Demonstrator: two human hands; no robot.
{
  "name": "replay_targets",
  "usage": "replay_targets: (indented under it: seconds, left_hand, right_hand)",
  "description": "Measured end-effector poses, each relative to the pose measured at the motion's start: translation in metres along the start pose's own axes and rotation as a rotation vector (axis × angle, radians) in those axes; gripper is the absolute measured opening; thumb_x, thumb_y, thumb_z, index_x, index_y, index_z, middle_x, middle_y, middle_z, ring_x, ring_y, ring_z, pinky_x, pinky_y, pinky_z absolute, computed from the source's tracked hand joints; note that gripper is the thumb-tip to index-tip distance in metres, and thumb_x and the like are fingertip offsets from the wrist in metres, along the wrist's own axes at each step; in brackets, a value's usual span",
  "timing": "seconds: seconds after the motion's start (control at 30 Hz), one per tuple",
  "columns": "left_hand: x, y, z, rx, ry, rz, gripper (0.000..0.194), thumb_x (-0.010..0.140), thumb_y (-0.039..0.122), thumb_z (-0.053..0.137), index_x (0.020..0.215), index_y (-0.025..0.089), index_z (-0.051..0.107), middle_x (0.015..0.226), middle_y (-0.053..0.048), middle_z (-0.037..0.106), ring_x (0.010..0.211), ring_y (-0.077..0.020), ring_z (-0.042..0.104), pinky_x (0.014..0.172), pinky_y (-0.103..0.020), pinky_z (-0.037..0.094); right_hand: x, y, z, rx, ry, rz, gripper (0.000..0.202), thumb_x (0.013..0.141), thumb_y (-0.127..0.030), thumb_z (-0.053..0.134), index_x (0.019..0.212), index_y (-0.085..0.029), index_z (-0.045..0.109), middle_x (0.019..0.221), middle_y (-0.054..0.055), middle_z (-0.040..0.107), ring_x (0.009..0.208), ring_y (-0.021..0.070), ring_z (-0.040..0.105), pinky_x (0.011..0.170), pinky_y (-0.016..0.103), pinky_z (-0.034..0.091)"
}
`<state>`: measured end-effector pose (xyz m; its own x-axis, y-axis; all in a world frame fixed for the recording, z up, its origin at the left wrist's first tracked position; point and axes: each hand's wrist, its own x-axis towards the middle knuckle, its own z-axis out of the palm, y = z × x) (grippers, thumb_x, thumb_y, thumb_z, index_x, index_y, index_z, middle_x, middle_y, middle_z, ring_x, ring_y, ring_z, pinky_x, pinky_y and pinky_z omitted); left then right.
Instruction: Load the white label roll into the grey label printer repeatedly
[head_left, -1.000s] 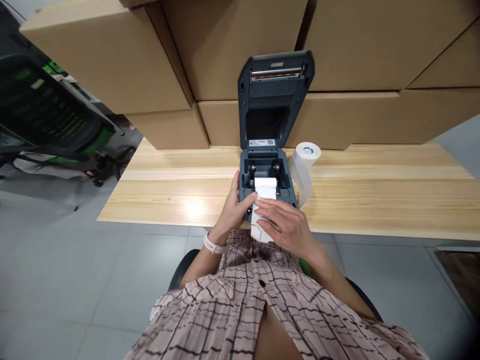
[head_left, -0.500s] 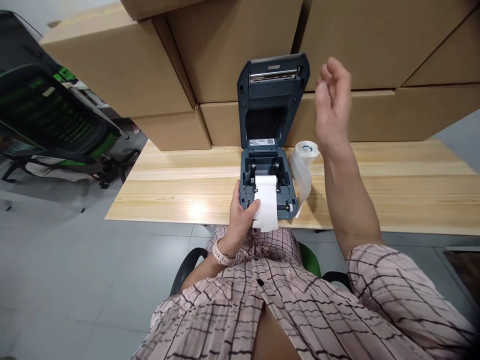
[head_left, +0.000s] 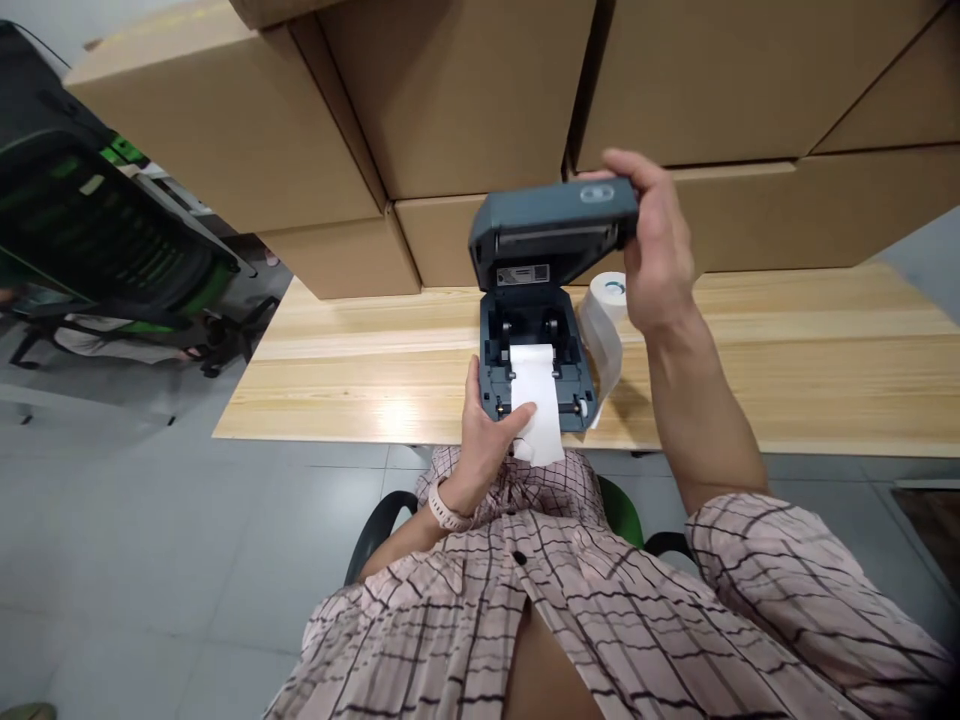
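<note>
A dark grey label printer stands at the table's front edge with its lid tilted partway down over the base. My right hand grips the lid's right front corner. White label paper runs from a small roll inside the base and hangs over the front. With its thumb on the paper, my left hand holds the printer's left front side. A second paper roll stands just right of the printer, its loose strip trailing forward.
Large cardboard boxes are stacked behind the wooden table. At the far left is a black and green office chair, with part of another person behind it.
My right hand has moved left onto the lid and taken hold of it. The lid has swung forward and down. My left thumb has shifted slightly right on the paper.
</note>
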<state>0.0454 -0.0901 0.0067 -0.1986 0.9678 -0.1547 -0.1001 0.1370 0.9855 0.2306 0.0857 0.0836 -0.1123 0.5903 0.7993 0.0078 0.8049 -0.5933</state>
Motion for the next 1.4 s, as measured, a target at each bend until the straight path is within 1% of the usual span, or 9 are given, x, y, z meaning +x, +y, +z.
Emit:
replay_targets:
  seconds: [0.13, 0.33, 0.57, 0.9, 0.97, 1.03, 1.13, 1.23, 1.4]
  left_hand:
    - [-0.018, -0.010, -0.010, -0.007, -0.103, 0.031, 0.129, 0.080, 0.045, 0.094, 0.176, 0.041, 0.008, 0.188, -0.005, 0.009, 0.173, -0.0357, 0.017, 0.142, -0.055, 0.021]
    - [-0.022, -0.025, -0.027, -0.092, -0.153, 0.112, 0.132, 0.085, 0.058, 0.087, 0.174, 0.045, -0.009, 0.188, -0.008, 0.011, 0.173, -0.0345, 0.017, 0.141, -0.056, 0.018]
    - [0.011, -0.005, -0.023, -0.049, -0.044, 0.173, 0.098, 0.091, 0.069, 0.074, 0.172, 0.037, 0.030, 0.184, -0.009, 0.026, 0.173, -0.0352, 0.019, 0.141, -0.051, 0.017]
    - [0.010, -0.003, -0.019, 0.041, -0.041, 0.221, 0.080, 0.092, 0.056, 0.078, 0.162, 0.034, 0.046, 0.178, -0.007, 0.038, 0.166, -0.0305, 0.036, 0.135, -0.044, 0.033]
    - [-0.003, -0.012, -0.027, 0.056, 0.122, 0.271, 0.061, 0.092, 0.056, 0.079, 0.146, 0.033, 0.062, 0.158, -0.008, 0.060, 0.146, -0.0277, 0.057, 0.121, -0.041, 0.048]
    - [-0.019, -0.020, -0.033, 0.029, 0.291, 0.328, 0.036, 0.094, 0.060, 0.075, 0.104, 0.026, 0.076, 0.107, -0.006, 0.076, 0.101, -0.0211, 0.070, 0.092, -0.035, 0.057]
    - [-0.036, -0.023, -0.034, -0.024, 0.014, 0.058, 0.055, 0.091, 0.068, 0.071, 0.064, 0.021, 0.067, 0.061, -0.001, 0.062, 0.058, -0.0138, 0.055, 0.058, -0.029, 0.046]
    - [-0.035, -0.016, -0.021, -0.126, -0.334, -0.330, 0.058, 0.081, 0.075, 0.076, 0.074, 0.017, 0.074, 0.068, -0.007, 0.074, 0.054, -0.0150, 0.060, 0.049, -0.028, 0.041]
    - [-0.024, -0.012, 0.000, -0.199, -0.355, -0.406, 0.053, 0.067, 0.064, 0.094, 0.078, 0.015, 0.077, 0.075, -0.008, 0.078, 0.060, -0.0145, 0.066, 0.054, -0.026, 0.045]
  right_hand:
    - [-0.062, -0.031, -0.004, -0.068, -0.092, -0.003, 0.045, 0.115, -0.055, 0.038, 0.143, -0.037, 0.068, 0.147, 0.000, 0.072, 0.145, 0.0303, 0.061, 0.126, 0.060, 0.046]
    - [-0.134, -0.052, 0.000, -0.364, -0.244, 0.000, 0.045, 0.117, -0.036, 0.035, 0.142, -0.030, 0.072, 0.149, 0.006, 0.073, 0.148, 0.0301, 0.060, 0.121, 0.058, 0.049]
    - [-0.153, -0.049, 0.016, -0.399, -0.131, -0.010, 0.045, 0.115, -0.029, 0.038, 0.148, -0.032, 0.068, 0.151, 0.005, 0.072, 0.149, 0.0291, 0.060, 0.119, 0.059, 0.051]
    - [-0.158, -0.042, 0.023, -0.419, -0.060, 0.051, 0.046, 0.113, -0.037, 0.037, 0.136, -0.034, 0.077, 0.142, 0.002, 0.078, 0.144, 0.0313, 0.065, 0.121, 0.062, 0.050]
    - [-0.158, -0.042, 0.023, -0.408, -0.069, 0.065, 0.047, 0.113, -0.038, 0.036, 0.136, -0.034, 0.076, 0.142, 0.002, 0.077, 0.144, 0.0312, 0.064, 0.122, 0.062, 0.049]
    - [-0.157, -0.044, 0.024, -0.395, -0.062, 0.066, 0.046, 0.113, -0.038, 0.036, 0.137, -0.034, 0.076, 0.143, 0.002, 0.077, 0.145, 0.0308, 0.063, 0.122, 0.061, 0.049]
    - [-0.156, -0.045, 0.027, -0.383, -0.025, 0.058, 0.044, 0.113, -0.036, 0.038, 0.135, -0.033, 0.076, 0.142, 0.002, 0.077, 0.145, 0.0301, 0.063, 0.122, 0.060, 0.048]
    - [-0.156, -0.045, 0.028, -0.392, -0.022, 0.081, 0.044, 0.114, -0.038, 0.037, 0.133, -0.034, 0.077, 0.141, 0.002, 0.077, 0.143, 0.0301, 0.064, 0.121, 0.061, 0.048]
    - [-0.155, -0.046, 0.024, -0.392, -0.069, 0.068, 0.045, 0.114, -0.036, 0.035, 0.137, -0.033, 0.074, 0.144, 0.003, 0.075, 0.146, 0.0292, 0.061, 0.122, 0.060, 0.047]
